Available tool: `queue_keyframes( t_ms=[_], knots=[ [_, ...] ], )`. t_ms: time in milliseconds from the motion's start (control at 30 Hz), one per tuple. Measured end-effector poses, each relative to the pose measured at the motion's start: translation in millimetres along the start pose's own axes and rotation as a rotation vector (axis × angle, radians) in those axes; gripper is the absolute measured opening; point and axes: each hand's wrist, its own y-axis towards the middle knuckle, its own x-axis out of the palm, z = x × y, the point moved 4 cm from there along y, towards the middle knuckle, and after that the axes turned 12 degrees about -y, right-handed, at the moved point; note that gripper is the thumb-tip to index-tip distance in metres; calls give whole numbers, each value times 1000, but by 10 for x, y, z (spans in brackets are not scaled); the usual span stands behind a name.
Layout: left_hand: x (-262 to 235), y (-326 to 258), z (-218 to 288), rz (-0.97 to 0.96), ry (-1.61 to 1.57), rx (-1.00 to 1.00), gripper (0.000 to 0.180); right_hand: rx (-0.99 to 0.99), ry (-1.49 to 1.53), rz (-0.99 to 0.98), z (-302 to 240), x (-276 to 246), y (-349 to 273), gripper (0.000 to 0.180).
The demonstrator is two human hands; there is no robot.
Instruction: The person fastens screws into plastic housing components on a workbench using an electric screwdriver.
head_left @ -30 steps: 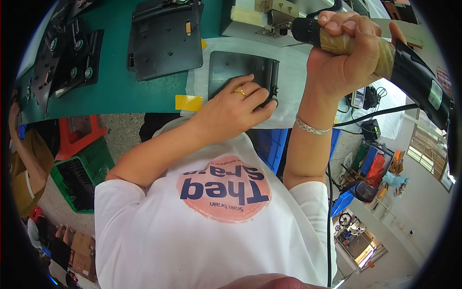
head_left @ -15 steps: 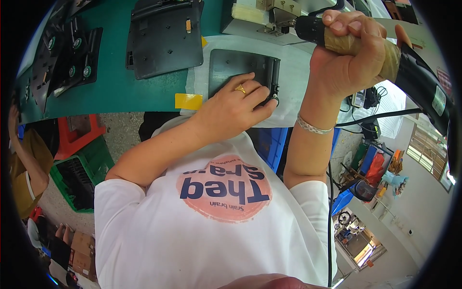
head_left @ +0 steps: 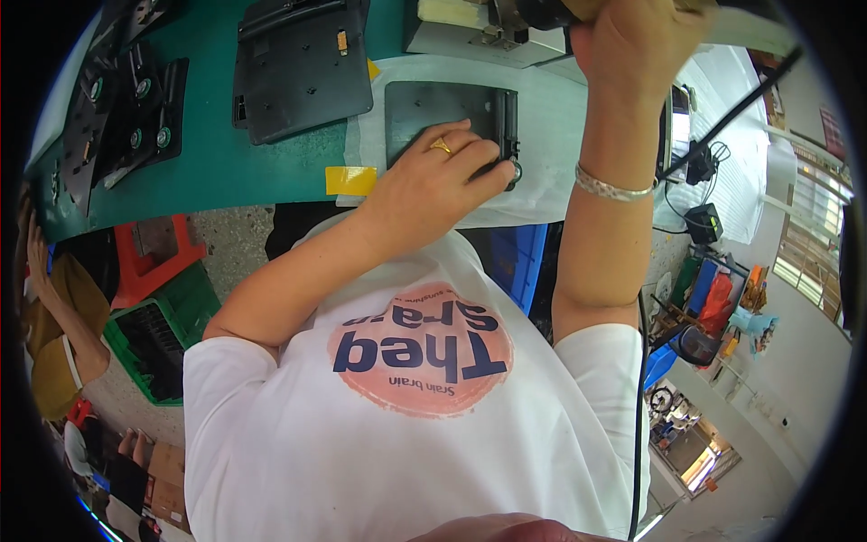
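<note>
A flat black panel [head_left: 433, 108] with a rod-like hinge along its right edge lies on a white sheet. My left hand [head_left: 442, 176], a ring on one finger, rests across it; its bent fingers grip the panel by the hinge side, where a small round part shows. At the top edge my right hand [head_left: 632, 41] is wrapped around a tape-covered electric screwdriver [head_left: 542, 11], partly cut off by the picture's edge. The screwdriver's dark nose is over a pale metal box [head_left: 470, 41], probably a screw feeder; its tip is hidden.
Another black panel [head_left: 307, 81] lies left of mine on the green table [head_left: 208, 172], near several panels with round parts [head_left: 144, 99]. Yellow tape [head_left: 350, 181] marks the sheet's edge. A cable [head_left: 731, 113] runs at right. A co-worker's arm [head_left: 68, 316] shows far left.
My right hand has moved up and forward with the screwdriver, bringing its nose over the box. My left hand stays on the panel. The whole view has shifted slightly.
</note>
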Motion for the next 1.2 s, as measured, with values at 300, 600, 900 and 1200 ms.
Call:
queue_keyframes(
  t_ms=[300, 600, 900, 1200],
  knots=[
    [-45, 16, -32, 101, -98, -125, 40, -107, -697, -41, -552, -248, -601, 23],
    [-36, 15, -47, 56, -33, -50, 30, -124, -649, -57, -688, -357, -1367, 57],
    [-18, 31, -23, 49, -4, -58, 24, -156, -669, 40, -614, -454, -1476, 55],
    [-20, 23, -36, 50, -25, -69, 28, -159, -641, 59, -576, -466, -1490, 56]
  ],
)
